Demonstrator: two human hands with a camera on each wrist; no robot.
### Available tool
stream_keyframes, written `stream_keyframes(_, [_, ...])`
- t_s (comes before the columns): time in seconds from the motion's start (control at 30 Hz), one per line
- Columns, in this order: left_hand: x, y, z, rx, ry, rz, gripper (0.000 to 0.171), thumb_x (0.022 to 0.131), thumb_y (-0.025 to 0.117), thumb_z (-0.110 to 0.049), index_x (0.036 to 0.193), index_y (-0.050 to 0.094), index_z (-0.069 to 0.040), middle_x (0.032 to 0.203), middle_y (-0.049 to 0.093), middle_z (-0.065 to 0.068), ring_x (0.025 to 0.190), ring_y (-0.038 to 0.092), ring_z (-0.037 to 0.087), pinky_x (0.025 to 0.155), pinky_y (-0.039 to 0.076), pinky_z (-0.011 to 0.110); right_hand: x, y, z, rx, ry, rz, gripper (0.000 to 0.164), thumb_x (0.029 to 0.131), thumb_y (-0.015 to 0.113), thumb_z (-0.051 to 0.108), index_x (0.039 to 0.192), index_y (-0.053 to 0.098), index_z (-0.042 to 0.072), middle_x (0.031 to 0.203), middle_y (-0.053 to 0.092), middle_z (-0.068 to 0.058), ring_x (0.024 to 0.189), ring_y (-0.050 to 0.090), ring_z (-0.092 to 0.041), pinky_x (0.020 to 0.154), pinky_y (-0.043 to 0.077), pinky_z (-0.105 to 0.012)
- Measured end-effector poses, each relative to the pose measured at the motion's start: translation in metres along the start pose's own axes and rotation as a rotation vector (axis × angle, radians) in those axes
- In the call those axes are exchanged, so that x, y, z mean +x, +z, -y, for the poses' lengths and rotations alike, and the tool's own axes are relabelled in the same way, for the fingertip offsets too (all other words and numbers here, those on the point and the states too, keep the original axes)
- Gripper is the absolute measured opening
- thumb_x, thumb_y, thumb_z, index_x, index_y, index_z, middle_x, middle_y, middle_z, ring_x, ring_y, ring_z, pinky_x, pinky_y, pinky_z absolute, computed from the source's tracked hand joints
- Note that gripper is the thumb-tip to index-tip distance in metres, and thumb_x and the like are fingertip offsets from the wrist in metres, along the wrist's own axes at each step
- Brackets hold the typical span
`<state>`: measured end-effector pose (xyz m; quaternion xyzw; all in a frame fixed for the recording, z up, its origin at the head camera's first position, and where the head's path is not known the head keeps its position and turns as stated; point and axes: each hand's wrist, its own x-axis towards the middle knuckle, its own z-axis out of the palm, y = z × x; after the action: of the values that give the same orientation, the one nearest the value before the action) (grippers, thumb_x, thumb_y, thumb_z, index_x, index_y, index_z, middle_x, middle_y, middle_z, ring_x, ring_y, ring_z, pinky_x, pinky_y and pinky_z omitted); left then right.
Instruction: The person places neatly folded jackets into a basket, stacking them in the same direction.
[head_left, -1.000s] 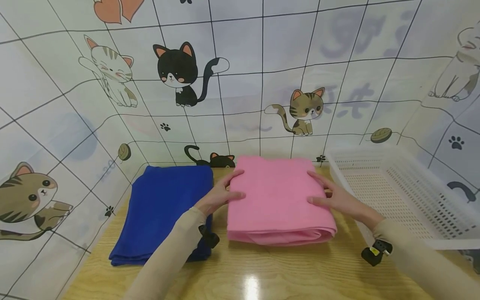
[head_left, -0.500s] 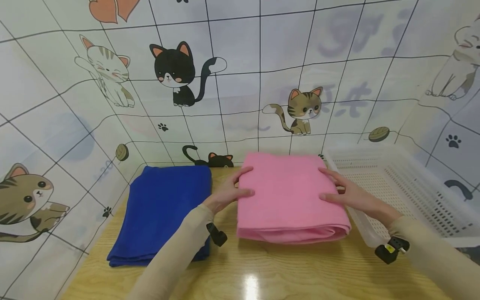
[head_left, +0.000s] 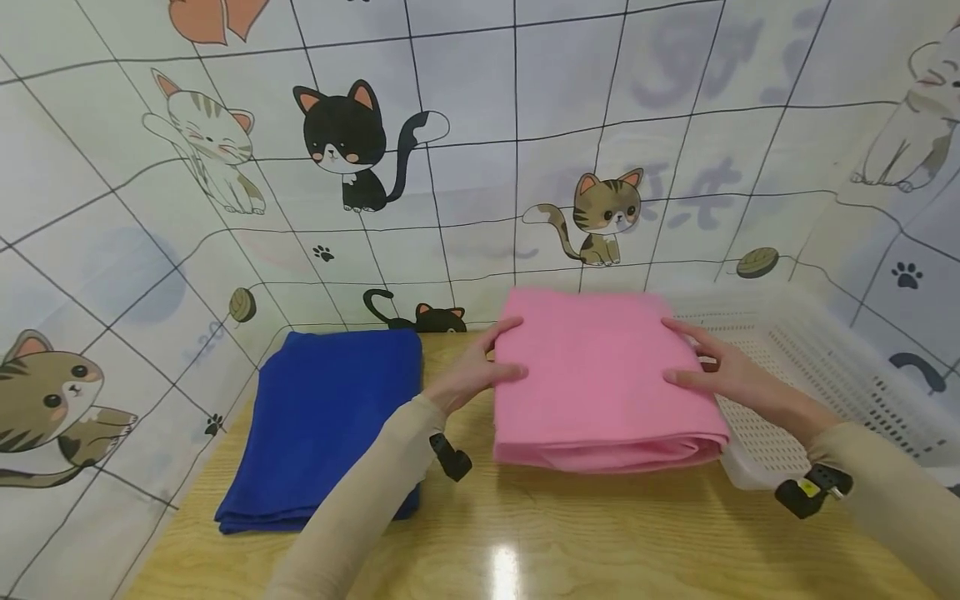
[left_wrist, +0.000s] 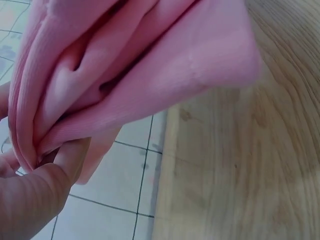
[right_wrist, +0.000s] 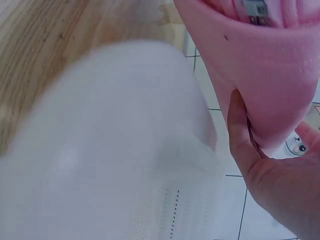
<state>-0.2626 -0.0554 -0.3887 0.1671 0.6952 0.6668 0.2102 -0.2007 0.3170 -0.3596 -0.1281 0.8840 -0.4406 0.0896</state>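
Observation:
A thick, folded pink garment [head_left: 607, 375] is held up off the wooden table, seen in the head view right of centre. My left hand [head_left: 480, 367] grips its left edge, thumb on top and the other fingers partly hidden at the side and beneath. On the opposite edge my right hand [head_left: 731, 375] pinches the fold the same way. The left wrist view shows the open layers of the pink garment [left_wrist: 135, 65] well above the tabletop. A small label [right_wrist: 256, 11] shows between the layers in the right wrist view. The garment's right edge overlaps the white basket in the head view.
The white perforated plastic basket [head_left: 862, 375] stands at the right against the wall. A folded blue cloth [head_left: 330, 417] lies on the left of the wooden table [head_left: 450, 550]. Behind is a wall covering [head_left: 480, 192] printed with cartoon cats.
Both hands have carried the folded pink garment to the right and slightly upward, toward the white basket. The blue cloth and the basket have stayed put.

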Motion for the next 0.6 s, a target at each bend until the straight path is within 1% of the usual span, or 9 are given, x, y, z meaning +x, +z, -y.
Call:
stream_keyframes(0.13, [0.002,0.006,-0.008,-0.020,0.021,0.011,0.079,0.084,0.072,-0.005,0.147,0.036,-0.035,0.147,0.029,0.011,0.111,0.056,0.031,0.085,0.051,0.039,-0.002,-0.009,0.000,-0.025,-0.010,-0.020,0.080,0.095,0.062,0.029,0.157,0.011,0.025,0.143,0.032,-0.034,0.123,0.042,-0.051,0.085,0.043,-0.050])
stream_keyframes(0.2, [0.003,0.009,-0.011,-0.033,0.029,0.009,0.078,0.083,0.071,-0.003,0.147,0.037,-0.034,0.146,0.030,0.010,0.111,0.056,0.031,0.086,0.051,0.040,-0.003,-0.014,-0.001,-0.034,-0.009,-0.023,0.080,0.095,0.061,0.030,0.157,0.010,0.025,0.143,0.031,-0.034,0.121,0.043,-0.052,0.084,0.044,-0.049])
stream_keyframes(0.27, [0.005,0.012,-0.013,-0.036,0.030,0.013,0.077,0.084,0.070,-0.002,0.146,0.038,-0.033,0.145,0.032,0.009,0.111,0.057,0.030,0.086,0.051,0.040,-0.005,-0.018,-0.002,-0.042,-0.005,-0.031,0.080,0.095,0.061,0.030,0.157,0.010,0.026,0.143,0.030,-0.035,0.122,0.042,-0.054,0.084,0.044,-0.050])
stream_keyframes(0.37, [0.008,0.015,-0.017,-0.029,0.038,0.025,0.075,0.084,0.070,-0.002,0.145,0.039,-0.032,0.143,0.035,0.006,0.111,0.057,0.028,0.087,0.050,0.041,-0.007,-0.024,-0.006,-0.032,-0.017,-0.043,0.081,0.095,0.062,0.025,0.157,0.010,0.026,0.144,0.028,-0.036,0.123,0.039,-0.055,0.084,0.044,-0.052])
stream_keyframes(0.5, [0.013,0.022,-0.022,-0.038,0.043,0.048,0.074,0.084,0.070,-0.002,0.144,0.040,-0.034,0.143,0.034,0.005,0.111,0.057,0.027,0.088,0.049,0.041,-0.010,-0.036,-0.009,-0.052,-0.026,-0.064,0.079,0.095,0.062,0.024,0.157,0.012,0.028,0.145,0.028,-0.035,0.127,0.033,-0.054,0.087,0.040,-0.053])
stream_keyframes(0.6, [0.017,0.028,-0.026,-0.076,0.041,0.058,0.075,0.084,0.069,0.001,0.144,0.040,-0.034,0.144,0.033,0.006,0.111,0.057,0.028,0.089,0.049,0.041,-0.013,-0.045,-0.011,-0.077,-0.002,-0.081,0.076,0.096,0.060,0.028,0.156,0.013,0.032,0.147,0.028,-0.033,0.129,0.032,-0.051,0.089,0.038,-0.045])
